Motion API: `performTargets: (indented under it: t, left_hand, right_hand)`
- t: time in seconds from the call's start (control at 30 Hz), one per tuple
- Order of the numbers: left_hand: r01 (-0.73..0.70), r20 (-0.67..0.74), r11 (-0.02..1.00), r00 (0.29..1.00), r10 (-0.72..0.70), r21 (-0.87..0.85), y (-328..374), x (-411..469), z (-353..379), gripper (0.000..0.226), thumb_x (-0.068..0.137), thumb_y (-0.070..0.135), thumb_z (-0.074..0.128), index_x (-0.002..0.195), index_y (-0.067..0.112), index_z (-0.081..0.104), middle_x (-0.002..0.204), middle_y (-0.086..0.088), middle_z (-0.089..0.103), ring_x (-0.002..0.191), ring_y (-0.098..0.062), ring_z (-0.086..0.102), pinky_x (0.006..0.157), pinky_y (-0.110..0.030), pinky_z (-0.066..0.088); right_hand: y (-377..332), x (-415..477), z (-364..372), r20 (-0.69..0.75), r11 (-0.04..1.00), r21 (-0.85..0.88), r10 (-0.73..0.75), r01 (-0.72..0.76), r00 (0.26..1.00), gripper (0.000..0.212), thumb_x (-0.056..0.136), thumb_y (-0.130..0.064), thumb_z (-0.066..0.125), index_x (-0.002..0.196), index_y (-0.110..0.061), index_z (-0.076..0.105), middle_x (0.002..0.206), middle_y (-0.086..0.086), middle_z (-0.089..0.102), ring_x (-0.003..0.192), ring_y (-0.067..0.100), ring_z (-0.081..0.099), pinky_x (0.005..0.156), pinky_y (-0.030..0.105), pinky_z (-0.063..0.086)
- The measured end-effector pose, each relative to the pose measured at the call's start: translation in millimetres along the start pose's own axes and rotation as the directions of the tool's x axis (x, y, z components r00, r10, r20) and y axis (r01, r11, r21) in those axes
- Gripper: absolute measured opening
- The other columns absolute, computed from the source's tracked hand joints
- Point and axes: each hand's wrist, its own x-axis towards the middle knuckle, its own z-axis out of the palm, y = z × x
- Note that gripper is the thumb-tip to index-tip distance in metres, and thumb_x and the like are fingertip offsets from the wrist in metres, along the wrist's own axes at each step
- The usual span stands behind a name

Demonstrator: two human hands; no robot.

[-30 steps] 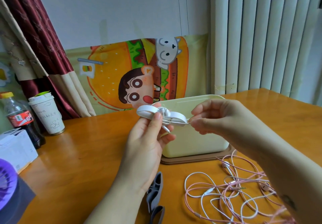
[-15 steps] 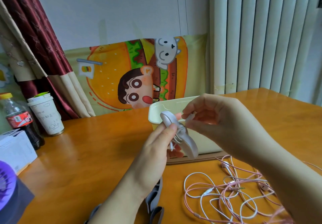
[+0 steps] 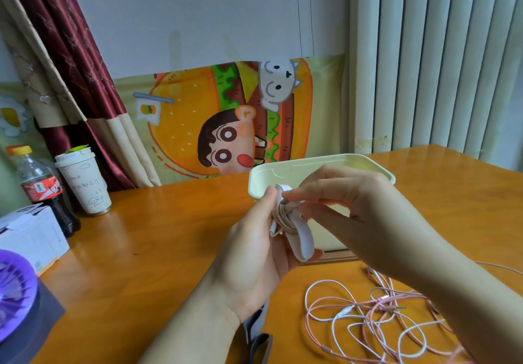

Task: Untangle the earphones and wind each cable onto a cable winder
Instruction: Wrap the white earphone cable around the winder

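Left hand [image 3: 254, 256] grips cable winder [image 3: 301, 240] | right hand [image 3: 348, 208] pinches its wound cable [image 3: 285, 218] | I judge one nearly done, tabletop [image 3: 169, 250] tangle [image 3: 379, 304] pending.

The left hand [image 3: 254, 262] grips a white cable winder [image 3: 302, 240] upright above the wooden table [image 3: 158, 250]; a pinkish cable [image 3: 284, 216] is wrapped round its middle; the right hand [image 3: 353, 211] pinches the winder's upper end; a pale green box [image 3: 311, 165] stands just behind; loose pink and white earphones [image 3: 368, 318] lie tangled on the table below the right arm; grey winders [image 3: 254, 332] lie under the left wrist.
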Motion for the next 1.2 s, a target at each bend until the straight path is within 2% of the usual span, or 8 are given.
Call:
performTargets:
  t: [0.1,0.27,0.43,0.67,0.8,0.93,1.1,1.2]
  left_hand:
    - [-0.019,0.122,1.0,0.992,0.017,0.014,7.1,-12.4,6.4,0.06,0.079,0.055,0.042,0.114,0.014,0.068,0.069,0.001,0.067,0.056,-0.008,0.063,0.051,-0.023,0.052]
    - [-0.079,0.044,0.993,0.996,0.076,0.089,2.4,-15.1,8.3,0.031,0.074,0.042,0.054,0.074,0.025,0.079,0.06,0.006,0.062,0.051,-0.006,0.057,0.049,-0.021,0.05]
    - [-0.106,0.032,0.992,0.994,0.104,0.07,4.0,-18.8,7.3,0.039,0.071,0.038,0.055,0.098,0.012,0.068,0.056,0.004,0.056,0.049,-0.008,0.051,0.047,-0.022,0.047]
    - [-0.293,0.191,0.932,0.948,0.254,0.214,2.2,-18.4,4.7,0.027,0.089,0.035,0.054,0.105,0.029,0.074,0.087,0.012,0.07,0.07,0.003,0.061,0.065,-0.017,0.048]
    - [-0.393,0.213,0.862,0.916,0.339,0.319,3.1,-19.1,2.2,0.026,0.088,0.04,0.051,0.107,0.045,0.069,0.11,0.01,0.07,0.087,0.001,0.061,0.084,-0.03,0.041]
    - [-0.445,0.221,0.844,0.893,0.392,0.3,4.1,-21.5,4.1,0.027,0.091,0.036,0.051,0.109,0.045,0.068,0.11,0.01,0.07,0.091,0.002,0.061,0.081,-0.024,0.043]
    - [-0.465,0.225,0.828,0.883,0.411,0.312,2.5,-23.3,2.6,0.032,0.083,0.046,0.055,0.113,0.056,0.061,0.124,0.014,0.065,0.119,-0.002,0.057,0.103,-0.034,0.036]
    - [-0.476,0.265,0.829,0.874,0.407,0.295,5.2,-24.8,4.4,0.032,0.09,0.034,0.05,0.104,0.06,0.064,0.116,0.021,0.067,0.111,0.004,0.059,0.094,-0.026,0.042]
  right_hand:
    - [2.0,0.5,1.1,0.006,1.0,0.009,0.015,-0.015,1.0,0.023,0.085,-0.013,0.067,0.1,-0.029,0.075,0.084,-0.02,0.061,0.082,-0.002,0.061,0.071,0.01,0.046]
    - [2.3,0.8,0.2,0.005,0.978,0.177,0.109,-0.108,0.994,0.009,0.077,-0.023,0.073,0.084,-0.027,0.076,0.074,-0.013,0.069,0.073,0.001,0.066,0.068,0.011,0.048]
    - [-1.7,0.2,0.1,0.007,0.955,0.248,0.166,-0.163,0.986,0.002,0.077,-0.023,0.074,0.078,-0.025,0.074,0.074,-0.011,0.073,0.072,0.005,0.068,0.069,0.024,0.054]
    - [-1.8,0.9,0.7,0.085,0.799,0.536,0.27,-0.273,0.959,0.014,0.075,-0.027,0.072,0.074,-0.013,0.073,0.077,0.007,0.073,0.08,0.027,0.069,0.08,0.045,0.053]
    - [-2.2,2.1,2.2,0.154,0.679,0.67,0.268,-0.299,0.951,0.01,0.07,-0.025,0.076,0.075,-0.016,0.074,0.08,0.011,0.073,0.08,0.025,0.069,0.083,0.038,0.055]
    - [-6.0,1.2,4.1,0.165,0.591,0.763,0.214,-0.262,0.963,0.015,0.066,-0.022,0.077,0.072,-0.009,0.072,0.075,0.017,0.069,0.073,0.038,0.063,0.072,0.034,0.056]
    - [-6.9,1.6,6.9,0.14,0.545,0.806,0.203,-0.231,0.969,0.012,0.064,-0.015,0.079,0.069,-0.008,0.07,0.07,0.01,0.067,0.065,0.025,0.063,0.062,0.027,0.054]
    - [-5.0,0.9,9.2,0.124,0.551,0.807,0.189,-0.21,0.974,0.004,0.067,-0.014,0.073,0.066,-0.014,0.069,0.07,0.006,0.066,0.066,0.02,0.062,0.063,0.025,0.053]
